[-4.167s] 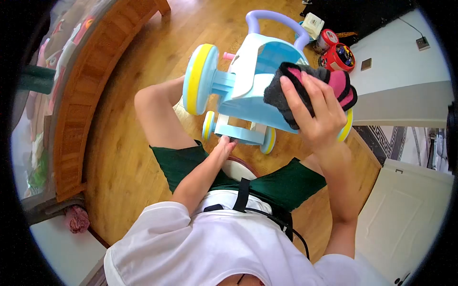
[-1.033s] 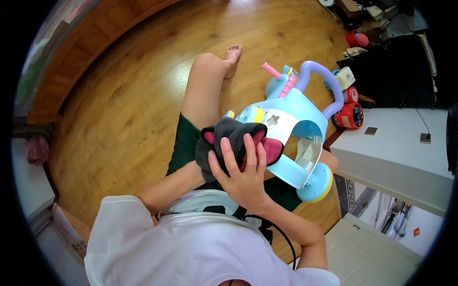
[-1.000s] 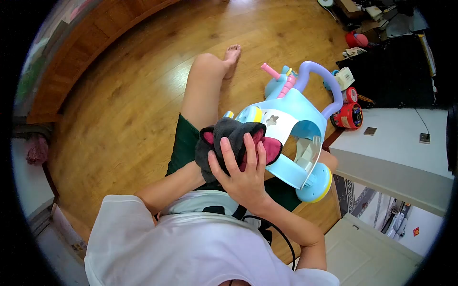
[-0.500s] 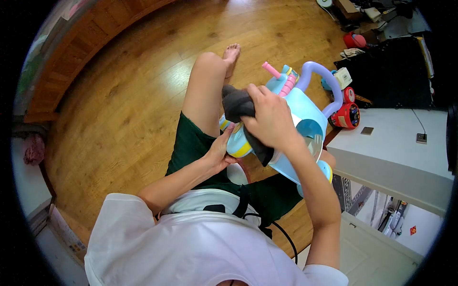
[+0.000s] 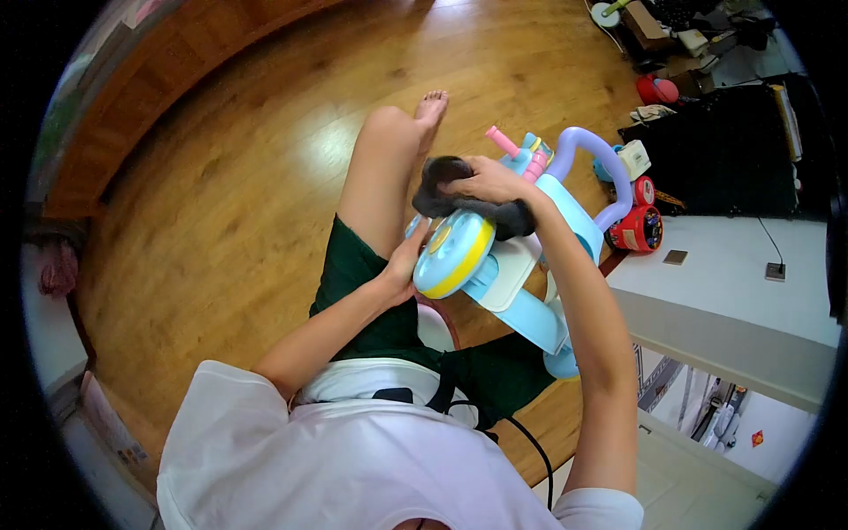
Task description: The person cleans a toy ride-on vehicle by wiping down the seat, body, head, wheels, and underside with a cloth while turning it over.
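Observation:
A light-blue toy ride-on (image 5: pixel 523 320) with a purple curved handle (image 5: pixel 624 180) and pink handlebar grips (image 5: pixel 502 140) lies tilted across my lap. One of its wheels (image 5: pixel 457 254), blue with a yellow band, faces me. My left hand (image 5: pixel 408 263) grips this wheel at its left edge. Over the wheel's top, my right hand (image 5: pixel 488 181) holds a dark grey cloth (image 5: pixel 511 218), which drapes past the wheel onto the frame. Part of the right hand's fingers is covered by the cloth.
Wooden floor (image 5: pixel 238 177) spreads in front of me, and my bare foot (image 5: pixel 432 106) rests on it. At right are a red tub (image 5: pixel 638 231), a black mat (image 5: pixel 707 150) and a white cabinet (image 5: pixel 707 265). Assorted clutter lies at the upper right.
My right hand and the cloth have moved up off the near side of the wheel to its top. More of the wheel and the ride-on's underside now shows.

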A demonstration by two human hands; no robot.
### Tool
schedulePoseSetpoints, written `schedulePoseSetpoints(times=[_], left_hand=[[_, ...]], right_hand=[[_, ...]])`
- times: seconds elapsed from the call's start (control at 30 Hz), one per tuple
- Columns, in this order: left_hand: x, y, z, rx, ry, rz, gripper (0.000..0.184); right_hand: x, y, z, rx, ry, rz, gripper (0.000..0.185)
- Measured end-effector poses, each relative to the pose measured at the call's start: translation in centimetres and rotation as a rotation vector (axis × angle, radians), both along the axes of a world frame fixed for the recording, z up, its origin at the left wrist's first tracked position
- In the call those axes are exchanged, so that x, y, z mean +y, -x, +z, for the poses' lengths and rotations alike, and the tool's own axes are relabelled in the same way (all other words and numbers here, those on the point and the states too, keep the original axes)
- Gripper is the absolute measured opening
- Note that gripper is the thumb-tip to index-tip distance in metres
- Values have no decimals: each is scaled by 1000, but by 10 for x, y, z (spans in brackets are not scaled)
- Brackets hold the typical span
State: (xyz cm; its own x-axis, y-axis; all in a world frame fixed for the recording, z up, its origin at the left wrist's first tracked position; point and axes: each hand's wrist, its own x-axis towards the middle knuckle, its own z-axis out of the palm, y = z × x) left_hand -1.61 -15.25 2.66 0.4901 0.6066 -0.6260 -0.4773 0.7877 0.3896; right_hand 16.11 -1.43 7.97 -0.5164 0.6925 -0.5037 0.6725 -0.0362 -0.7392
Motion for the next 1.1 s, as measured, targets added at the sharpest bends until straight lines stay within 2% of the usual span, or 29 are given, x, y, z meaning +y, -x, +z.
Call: schedulePoseSetpoints(times=[0.07,0.17,0.2,0.3,0.33,0.37,0.4,0.5,0.53,0.63,0.73,1.0,1.1], left_hand=[[-8,5,1,-85,146,84,73],[-37,25,13,-283,262,63,74],[-37,20,48,-193,405,120,77],[-33,25,61,-310,284,104,69],[-28,19,65,-272,193,177,60],[-25,15,39,-393,208,199,50],[-21,8,13,-458,173,203,49],[-23,-4,-16,-378,36,165,48],[-23,-5,-18,-340,-2,140,48],[-23,-9,-24,-256,-54,92,47],[-21,-18,-32,-187,-92,60,46],[-13,-10,-39,-69,-188,-61,43],[-6,4,-33,-18,-246,-137,42]], right_hand=[[-15,9,34,-122,-243,-110,44],[-40,23,73,-300,-451,-160,44],[-54,29,90,-325,-545,-176,44],[-100,44,108,-287,-756,-222,46],[-117,48,100,-191,-890,-184,49],[-134,51,87,-93,-1021,-143,53],[-148,58,83,-304,-1138,-63,52],[-182,61,73,-449,-1159,13,48],[-187,63,84,-384,-1221,-84,45],[-191,61,84,-391,-1137,-84,44],[-171,47,54,-248,-950,-143,40],[-67,-13,47,86,-334,-225,41],[-49,-22,73,146,-411,-280,41]])
